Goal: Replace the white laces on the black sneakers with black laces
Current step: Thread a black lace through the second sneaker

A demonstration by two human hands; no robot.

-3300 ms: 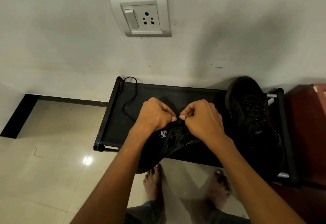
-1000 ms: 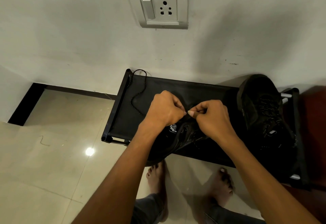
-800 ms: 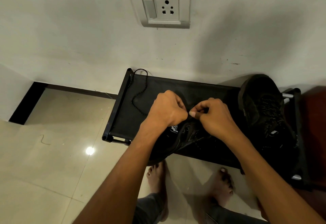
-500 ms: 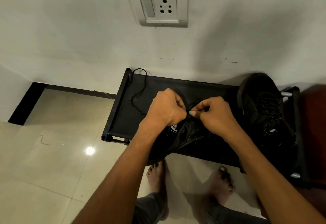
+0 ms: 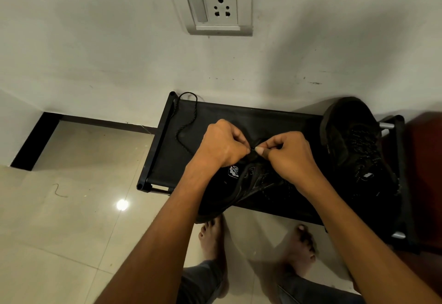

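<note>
**Threading a black lace near the top of the second sneaker**

I look down at a low black rack [image 5: 215, 121] standing against a white wall, below a switch and socket plate [image 5: 211, 4]. My left hand [image 5: 221, 145] and right hand [image 5: 290, 154] meet over the near sneaker [image 5: 241, 188], which lies on the rack's front edge with its toe pointing towards my bare feet. Both hands have their fingers curled in; each pinches a short stretch of black lace [image 5: 252, 151] between thumb and fingertips, the two pinches almost touching just above the shoe's tongue. I cannot tell which eyelet the lace is passing through, as the hands hide it.

The far sneaker [image 5: 354, 150] lies on the right end of the rack, well apart from my hands, and appears already laced in black. A loose black cord [image 5: 185, 121] trails across the rack's left end; it may be the free length of this lace. No white laces are in view.

I judge the task mostly done: one shoe finished, this one laced low down, with the upper eyelets and the tying left.
</note>
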